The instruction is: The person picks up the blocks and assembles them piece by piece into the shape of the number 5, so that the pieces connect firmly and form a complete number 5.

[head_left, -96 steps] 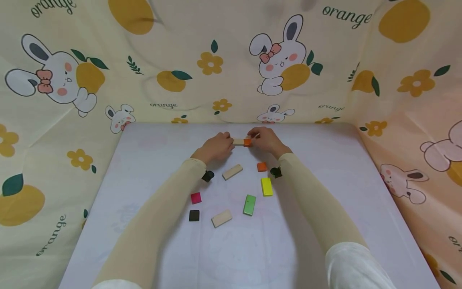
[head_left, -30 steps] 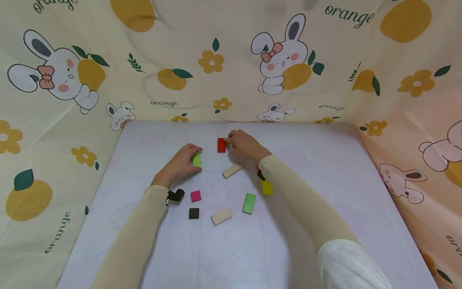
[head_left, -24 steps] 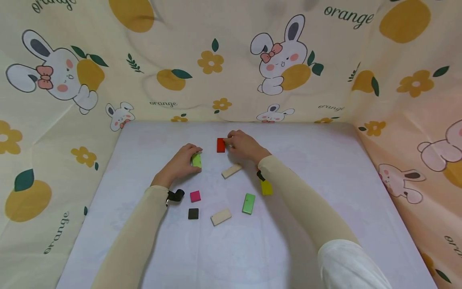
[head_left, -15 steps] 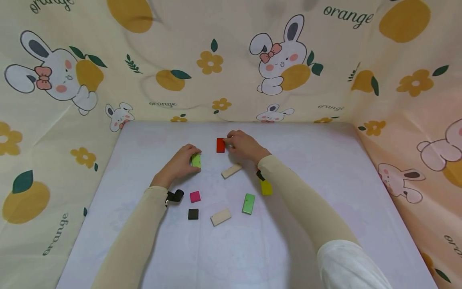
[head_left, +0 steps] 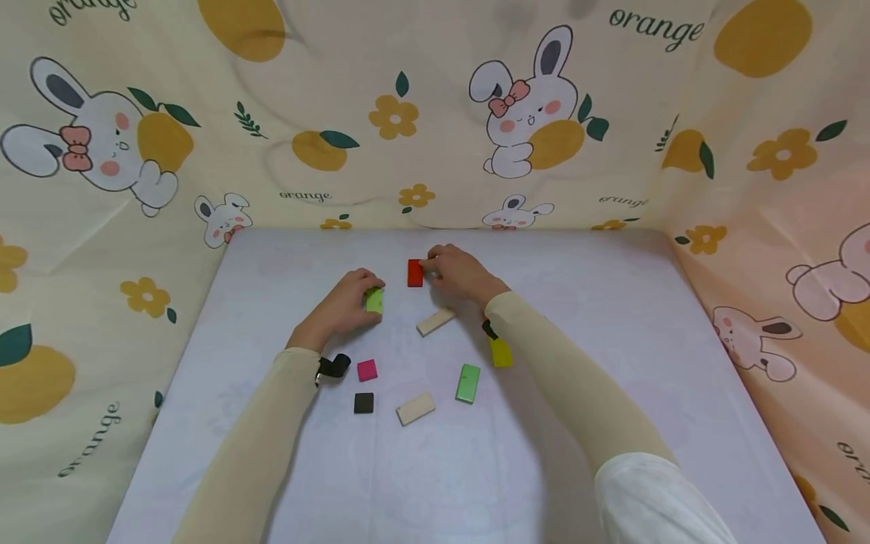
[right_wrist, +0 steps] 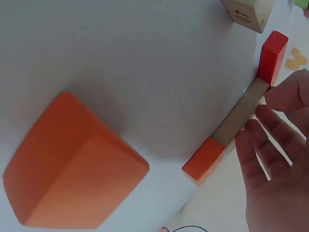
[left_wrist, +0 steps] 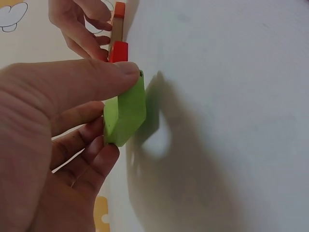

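Pinching lime block [left_wrist: 132, 104], left hand [head_left: 344, 302] nearer red block [head_left: 415, 273] than before; right hand [head_left: 464, 273] loose against plain block [right_wrist: 241, 112].

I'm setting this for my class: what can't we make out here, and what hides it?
Head view: the far end of the yellow block, partly covered by the right sleeve.
Left wrist view: part of the green block, behind the thumb of the left hand.
Right wrist view: the numbered wooden block, cut off by the top edge.
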Demonstrator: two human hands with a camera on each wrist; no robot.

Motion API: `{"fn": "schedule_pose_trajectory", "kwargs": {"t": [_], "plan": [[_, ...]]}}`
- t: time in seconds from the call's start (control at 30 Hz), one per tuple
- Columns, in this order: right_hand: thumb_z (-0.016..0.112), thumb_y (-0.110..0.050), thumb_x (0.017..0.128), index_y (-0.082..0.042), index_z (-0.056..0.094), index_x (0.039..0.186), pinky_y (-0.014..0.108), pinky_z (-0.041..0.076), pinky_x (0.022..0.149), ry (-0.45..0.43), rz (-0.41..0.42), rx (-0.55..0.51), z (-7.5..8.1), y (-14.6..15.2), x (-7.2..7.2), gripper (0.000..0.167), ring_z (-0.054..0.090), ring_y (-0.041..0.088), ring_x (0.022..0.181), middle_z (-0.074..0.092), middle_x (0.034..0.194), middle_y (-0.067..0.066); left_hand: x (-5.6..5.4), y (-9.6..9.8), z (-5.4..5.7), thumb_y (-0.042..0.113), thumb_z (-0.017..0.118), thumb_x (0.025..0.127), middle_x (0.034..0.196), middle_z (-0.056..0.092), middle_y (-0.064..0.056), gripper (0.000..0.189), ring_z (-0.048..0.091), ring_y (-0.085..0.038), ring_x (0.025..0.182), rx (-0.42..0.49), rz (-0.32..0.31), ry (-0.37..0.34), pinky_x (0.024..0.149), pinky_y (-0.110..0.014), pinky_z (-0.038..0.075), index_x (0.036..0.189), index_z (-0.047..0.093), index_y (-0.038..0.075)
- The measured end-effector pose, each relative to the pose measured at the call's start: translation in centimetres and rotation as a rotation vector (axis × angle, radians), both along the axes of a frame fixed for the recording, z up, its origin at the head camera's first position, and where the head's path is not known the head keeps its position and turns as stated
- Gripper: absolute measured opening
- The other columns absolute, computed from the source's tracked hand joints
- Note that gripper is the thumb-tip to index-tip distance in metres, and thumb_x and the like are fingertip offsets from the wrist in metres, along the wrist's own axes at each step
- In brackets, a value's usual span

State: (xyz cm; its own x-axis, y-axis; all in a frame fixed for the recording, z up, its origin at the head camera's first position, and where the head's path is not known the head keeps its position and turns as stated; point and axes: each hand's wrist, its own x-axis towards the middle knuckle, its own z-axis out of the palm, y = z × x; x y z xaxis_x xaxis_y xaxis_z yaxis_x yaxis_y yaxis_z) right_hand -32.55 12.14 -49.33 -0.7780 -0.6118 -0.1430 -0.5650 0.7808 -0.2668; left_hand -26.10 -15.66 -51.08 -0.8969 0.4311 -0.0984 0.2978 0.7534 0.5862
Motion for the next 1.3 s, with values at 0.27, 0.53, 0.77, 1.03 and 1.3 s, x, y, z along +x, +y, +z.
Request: {"fn": "schedule_pose_trajectory", "kwargs": {"t": [0.27,0.53,0.77,1.03,1.3], "plan": [[0.063,-0.011,0.107,-0.011,0.064,0.152,0.044,0.043,0.118,-0.013,-0.006,-0.001,0.2,0.0,0.1,0.045,0.051,0.033,0.136,0.058,0.149,0.015,-0.4,1.4,0.7,0.015,0.088,0.091,0.147,0.054,-0.017,0.06,0.048,-0.036,0.135,-0.012,-0.019,-0.002,0.117,-0.051,0.043,0.145,0.065,0.002],[0.064,-0.011,0.107,-0.011,0.065,0.152,0.044,0.043,0.118,-0.012,-0.014,-0.003,0.1,0.0,-0.1,0.045,0.052,0.033,0.136,0.059,0.149,0.015,-0.7,3.2,1.3,0.015,0.088,0.091,0.147,0.054,-0.016,0.062,0.047,-0.034,0.134,-0.023,-0.043,-0.014,0.116,-0.049,0.045,0.147,0.065,0.003],[0.064,-0.011,0.107,-0.013,0.066,0.151,0.044,0.043,0.118,-0.026,-0.023,-0.019,-0.1,0.1,-0.3,0.044,0.052,0.033,0.135,0.059,0.148,0.013,-1.2,5.0,1.4,0.013,0.089,0.091,0.145,0.055,-0.014,0.058,0.048,-0.031,0.132,-0.002,-0.074,-0.006,0.117,-0.046,0.045,0.144,0.067,0.002],[0.062,-0.011,0.107,-0.015,0.068,0.149,0.045,0.041,0.12,-0.043,-0.028,-0.038,-0.2,0.2,-0.2,0.043,0.05,0.033,0.137,0.059,0.148,0.012,-1.7,6.2,0.9,0.015,0.089,0.09,0.144,0.055,-0.014,0.054,0.047,-0.03,0.133,-0.017,-0.111,0.005,0.117,-0.045,0.044,0.139,0.069,0.004],[0.061,-0.008,0.106,-0.014,0.069,0.148,0.046,0.042,0.119,-0.028,-0.016,-0.048,-0.2,0.4,-0.3,0.043,0.051,0.034,0.137,0.058,0.149,0.014,-1.9,6.7,0.3,0.016,0.089,0.091,0.147,0.054,-0.015,0.057,0.046,-0.031,0.136,-0.047,-0.135,0.037,0.119,-0.043,0.042,0.141,0.067,0.002]]}}
